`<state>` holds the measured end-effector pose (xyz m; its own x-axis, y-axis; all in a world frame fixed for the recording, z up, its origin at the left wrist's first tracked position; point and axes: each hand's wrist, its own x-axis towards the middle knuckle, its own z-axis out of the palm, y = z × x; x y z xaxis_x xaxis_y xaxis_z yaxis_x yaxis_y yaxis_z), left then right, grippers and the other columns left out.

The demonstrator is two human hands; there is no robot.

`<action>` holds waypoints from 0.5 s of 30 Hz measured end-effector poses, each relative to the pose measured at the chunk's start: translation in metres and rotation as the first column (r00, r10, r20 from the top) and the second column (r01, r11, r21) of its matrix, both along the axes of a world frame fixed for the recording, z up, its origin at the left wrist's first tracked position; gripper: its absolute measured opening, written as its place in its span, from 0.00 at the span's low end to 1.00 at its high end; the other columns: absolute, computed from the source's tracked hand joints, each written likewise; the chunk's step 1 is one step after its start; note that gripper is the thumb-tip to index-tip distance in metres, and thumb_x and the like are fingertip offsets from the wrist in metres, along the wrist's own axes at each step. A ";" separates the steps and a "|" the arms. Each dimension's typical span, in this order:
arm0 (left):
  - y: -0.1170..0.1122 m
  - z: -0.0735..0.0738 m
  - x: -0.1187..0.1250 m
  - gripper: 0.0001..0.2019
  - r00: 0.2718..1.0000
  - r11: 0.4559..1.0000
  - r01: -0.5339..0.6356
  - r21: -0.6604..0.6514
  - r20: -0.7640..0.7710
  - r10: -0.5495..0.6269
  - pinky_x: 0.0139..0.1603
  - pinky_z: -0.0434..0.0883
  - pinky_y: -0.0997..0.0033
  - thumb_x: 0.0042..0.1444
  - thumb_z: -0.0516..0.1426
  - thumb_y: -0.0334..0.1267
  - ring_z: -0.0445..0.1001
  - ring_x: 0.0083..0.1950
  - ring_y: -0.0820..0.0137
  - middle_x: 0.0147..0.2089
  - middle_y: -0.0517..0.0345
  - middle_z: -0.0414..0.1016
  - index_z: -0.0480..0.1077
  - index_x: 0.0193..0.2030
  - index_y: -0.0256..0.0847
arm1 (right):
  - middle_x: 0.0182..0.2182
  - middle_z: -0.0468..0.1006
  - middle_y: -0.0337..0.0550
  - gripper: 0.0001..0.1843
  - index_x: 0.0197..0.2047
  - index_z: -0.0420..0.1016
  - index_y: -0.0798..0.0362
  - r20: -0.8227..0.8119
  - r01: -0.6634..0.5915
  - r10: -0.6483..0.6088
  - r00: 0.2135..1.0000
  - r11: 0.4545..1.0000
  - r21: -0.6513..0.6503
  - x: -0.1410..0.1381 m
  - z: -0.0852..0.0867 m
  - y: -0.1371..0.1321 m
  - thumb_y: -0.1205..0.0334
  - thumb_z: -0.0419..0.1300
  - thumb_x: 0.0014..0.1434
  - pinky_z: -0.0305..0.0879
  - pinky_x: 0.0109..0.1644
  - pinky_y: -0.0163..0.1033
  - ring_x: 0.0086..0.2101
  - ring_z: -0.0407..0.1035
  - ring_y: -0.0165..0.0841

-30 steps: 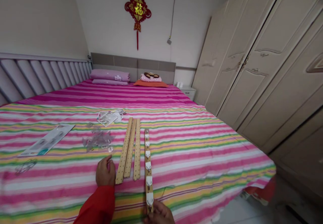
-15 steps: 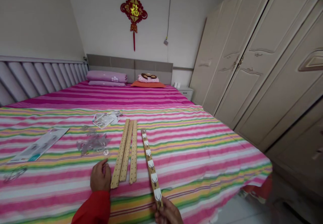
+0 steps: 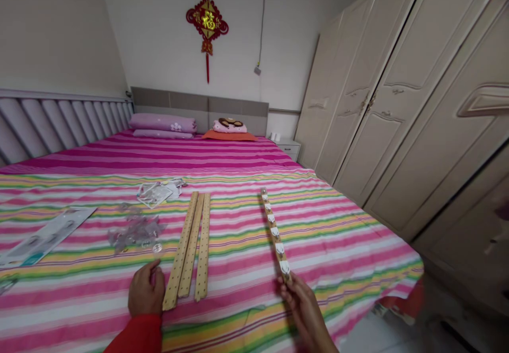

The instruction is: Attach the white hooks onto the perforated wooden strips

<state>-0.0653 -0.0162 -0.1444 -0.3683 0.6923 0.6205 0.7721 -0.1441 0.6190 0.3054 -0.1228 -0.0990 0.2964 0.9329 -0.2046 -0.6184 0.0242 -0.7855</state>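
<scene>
My right hand [image 3: 301, 299] grips the near end of a wooden strip with white hooks [image 3: 273, 230], holding it above the striped bed [image 3: 338, 236], its far end pointing away from me. My left hand [image 3: 146, 289], in a red sleeve, rests on the bed with its fingers curled, just left of three bare perforated wooden strips [image 3: 190, 249] that lie side by side. A small clear piece [image 3: 157, 248] lies just beyond my left hand's fingers.
A heap of clear plastic pieces [image 3: 135, 231], opened packets [image 3: 156, 192] and a printed card [image 3: 43, 236] lie on the bed to the left. Pillows [image 3: 163, 125] sit at the headboard. A tall wardrobe [image 3: 397, 93] lines the right side.
My right hand has lifted the hooked strip off the bed and carried it to the right, away from the three bare strips. My left hand has stayed beside them.
</scene>
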 end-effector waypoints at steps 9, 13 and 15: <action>0.000 0.000 0.000 0.12 1.000 1.000 -0.008 -0.009 -0.030 0.007 0.44 0.68 0.56 0.53 0.48 0.41 0.70 0.40 0.59 0.37 0.49 0.72 0.70 0.38 0.41 | 0.29 0.81 0.47 0.13 0.31 0.79 0.59 0.035 0.037 -0.036 0.999 0.999 -0.029 0.030 -0.004 0.012 0.63 0.71 0.40 0.72 0.32 0.33 0.28 0.73 0.32; -0.001 0.003 0.002 0.11 1.000 1.000 0.001 0.004 -0.012 -0.001 0.44 0.68 0.57 0.53 0.49 0.41 0.70 0.39 0.60 0.36 0.50 0.72 0.69 0.37 0.41 | 0.31 0.82 0.48 0.15 0.32 0.79 0.59 0.031 0.062 -0.060 0.998 0.997 -0.039 0.030 -0.008 0.011 0.61 0.72 0.41 0.73 0.32 0.35 0.26 0.74 0.32; -0.002 0.004 0.003 0.10 1.000 1.000 0.004 0.012 0.002 -0.004 0.44 0.68 0.58 0.52 0.49 0.41 0.70 0.39 0.61 0.36 0.51 0.72 0.69 0.36 0.42 | 0.32 0.82 0.48 0.17 0.34 0.79 0.59 0.029 0.089 -0.087 0.996 0.995 -0.048 0.028 -0.013 0.010 0.60 0.72 0.39 0.73 0.33 0.36 0.27 0.74 0.32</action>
